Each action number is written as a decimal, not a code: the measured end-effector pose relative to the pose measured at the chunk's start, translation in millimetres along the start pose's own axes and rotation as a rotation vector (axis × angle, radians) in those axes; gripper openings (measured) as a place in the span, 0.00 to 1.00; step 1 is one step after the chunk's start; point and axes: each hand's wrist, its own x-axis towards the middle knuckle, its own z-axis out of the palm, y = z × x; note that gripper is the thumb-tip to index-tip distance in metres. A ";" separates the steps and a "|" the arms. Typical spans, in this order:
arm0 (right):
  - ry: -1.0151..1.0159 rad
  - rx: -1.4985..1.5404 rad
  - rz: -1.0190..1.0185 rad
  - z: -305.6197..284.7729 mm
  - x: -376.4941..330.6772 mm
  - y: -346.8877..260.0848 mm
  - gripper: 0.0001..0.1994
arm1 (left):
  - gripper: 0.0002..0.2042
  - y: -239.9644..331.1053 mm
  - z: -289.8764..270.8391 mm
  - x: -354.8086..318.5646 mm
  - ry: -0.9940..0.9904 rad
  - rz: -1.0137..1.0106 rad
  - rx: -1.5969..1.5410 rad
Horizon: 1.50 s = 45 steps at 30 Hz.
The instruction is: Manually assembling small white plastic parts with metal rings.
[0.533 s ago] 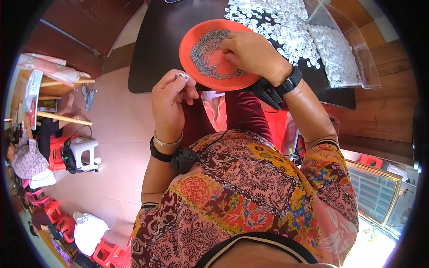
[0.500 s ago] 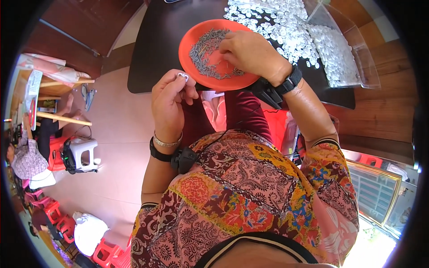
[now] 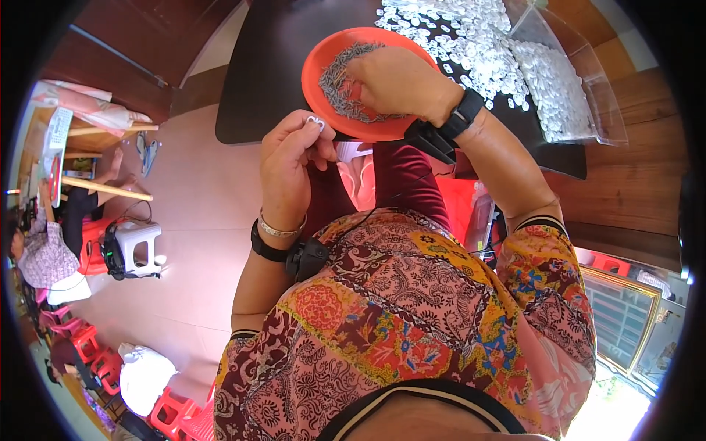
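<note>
Between the thumb and forefinger of my left hand [image 3: 288,158] is a small white plastic clip [image 3: 315,123] with a rounded outline. This hand is closed and sits just off the near left rim of a red plastic dish [image 3: 315,81]. Slim grey pieces like short nails or screws [image 3: 340,99] lie scattered in the dish, mostly toward its left side. My right hand [image 3: 404,81] reaches over the dish from the right, fingers curled down among the grey pieces. Its fingertips are mostly hidden behind the hand, so anything pinched there does not show.
Loose white clips [image 3: 471,51] spread over the dark table [image 3: 268,66] beyond my right hand. Next to them a clear plastic tray [image 3: 607,110] holds more white pieces. A white stool [image 3: 140,246] and another person [image 3: 48,253] are at the left.
My right hand has shifted left and deeper over the dish. My left hand, still with the white clip, appears slightly further right, as does the dish.
</note>
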 end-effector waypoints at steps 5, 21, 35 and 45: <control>0.055 0.286 0.177 -13.1 -9.2 3.9 0.06 | 0.11 -1.1 4.3 0.3 0.030 -0.051 0.015; 0.253 1.157 0.527 -29.1 -54.4 -20.0 0.09 | 0.12 -9.7 23.0 2.5 -0.072 -0.058 0.120; 0.353 1.350 0.417 -12.5 -62.4 -65.6 0.08 | 0.10 -9.1 34.0 0.3 -0.139 -0.009 0.236; 0.379 1.219 0.435 -7.9 -62.9 -66.5 0.08 | 0.09 -5.1 38.1 -2.5 -0.105 -0.036 0.260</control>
